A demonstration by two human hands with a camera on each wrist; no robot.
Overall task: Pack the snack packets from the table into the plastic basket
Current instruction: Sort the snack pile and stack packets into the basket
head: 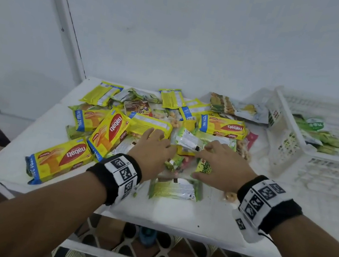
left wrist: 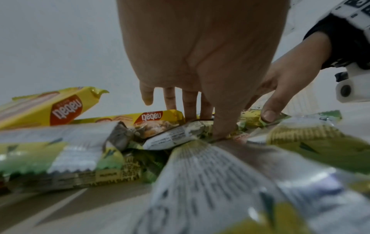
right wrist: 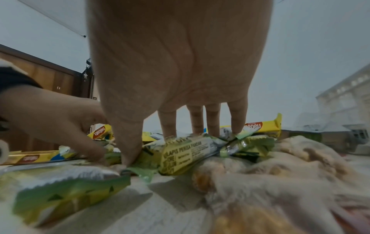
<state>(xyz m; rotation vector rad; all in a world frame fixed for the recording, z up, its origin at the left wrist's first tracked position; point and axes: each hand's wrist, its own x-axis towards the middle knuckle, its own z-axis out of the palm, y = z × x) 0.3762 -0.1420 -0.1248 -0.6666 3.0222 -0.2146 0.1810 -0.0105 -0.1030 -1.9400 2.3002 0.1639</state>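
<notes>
Nearest the head camera: both forearms with black wristbands (head: 114, 176), reaching over the white table (head: 173, 214). Left hand (head: 153, 150) and right hand (head: 222, 166) are both down on the middle of the snack pile, fingers extended and tips on a cluster of green pandan wafer packets (right wrist: 186, 152); thumbs press in low beside them. Fingers straight rather than curled, nothing lifted clear, so neither hand has a firm hold. Yellow Nabati wafer packs (head: 60, 158) lie spread to the left, untouched. White plastic basket (head: 289, 144) sits at the table's right edge, well apart from the hands, already holding several green packets. Judgement: gathering step, early to mid task. Next move calls for closing both hands around the cluster, then carrying it right, over the basket wall. Risk: slippery film, loose packets dropping.
</notes>
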